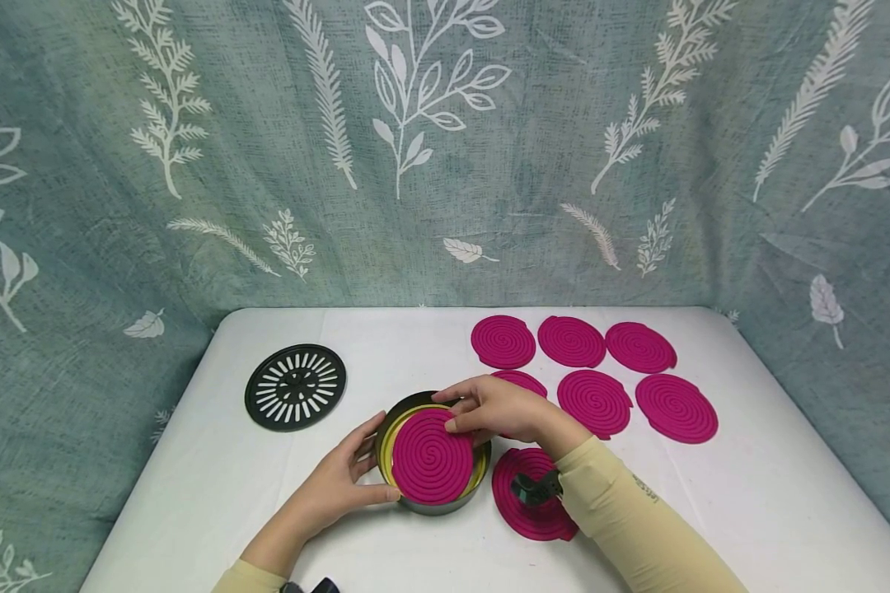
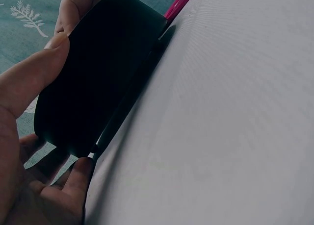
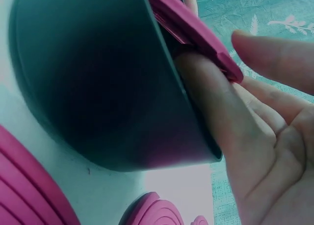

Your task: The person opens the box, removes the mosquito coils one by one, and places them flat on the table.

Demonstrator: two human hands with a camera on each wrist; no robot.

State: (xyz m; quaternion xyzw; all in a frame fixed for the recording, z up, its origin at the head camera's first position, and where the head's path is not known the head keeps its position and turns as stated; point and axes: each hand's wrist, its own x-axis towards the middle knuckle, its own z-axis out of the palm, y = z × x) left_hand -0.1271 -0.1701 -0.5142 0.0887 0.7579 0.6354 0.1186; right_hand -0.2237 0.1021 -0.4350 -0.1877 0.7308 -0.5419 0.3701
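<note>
A round black coaster holder (image 1: 433,508) stands on the table, with a yellow round piece (image 1: 482,466) inside it. My left hand (image 1: 337,486) grips the holder's left side, thumb near the front rim and fingers around the back. At the mouth of the holder, a magenta spiral coaster (image 1: 432,457) lies over the yellow piece. My right hand (image 1: 500,408) holds this coaster by its upper right edge. In the right wrist view, one finger (image 3: 211,87) reaches under the coaster's edge (image 3: 196,26), inside the holder's rim.
Several magenta spiral coasters (image 1: 593,402) lie flat in rows at the back right. Another coaster (image 1: 526,511) lies under my right wrist. A black slotted disc (image 1: 297,387) rests at the back left of the white table (image 1: 215,478). Patterned curtain (image 1: 445,222) hangs behind.
</note>
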